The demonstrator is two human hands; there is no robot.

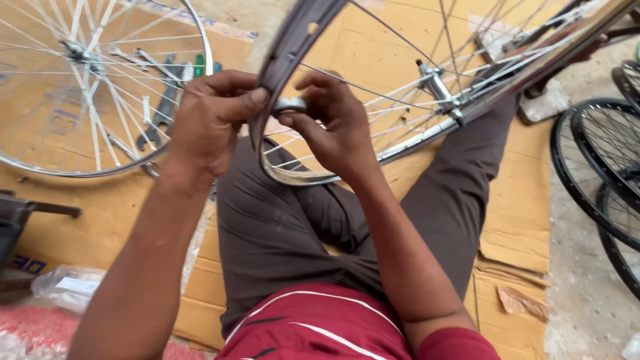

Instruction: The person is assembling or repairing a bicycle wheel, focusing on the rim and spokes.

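Observation:
I sit on flattened cardboard (520,200) with a bare bicycle wheel rim (293,40) tilted over my lap, its spokes running to a metal hub (437,87). My left hand (210,120) grips the rim's near edge, thumb pressed on its outer face. My right hand (330,123) pinches a small silvery ring-shaped part (291,105) against the inside of the rim. Both hands sit close together, a few centimetres apart.
A second spoked silver wheel (200,40) lies flat at the upper left over wrenches (163,100) and a green-handled tool (199,65). Black tyred wheels (600,160) stand at the right. A clear plastic bag (67,287) and a dark metal piece (20,213) lie at left.

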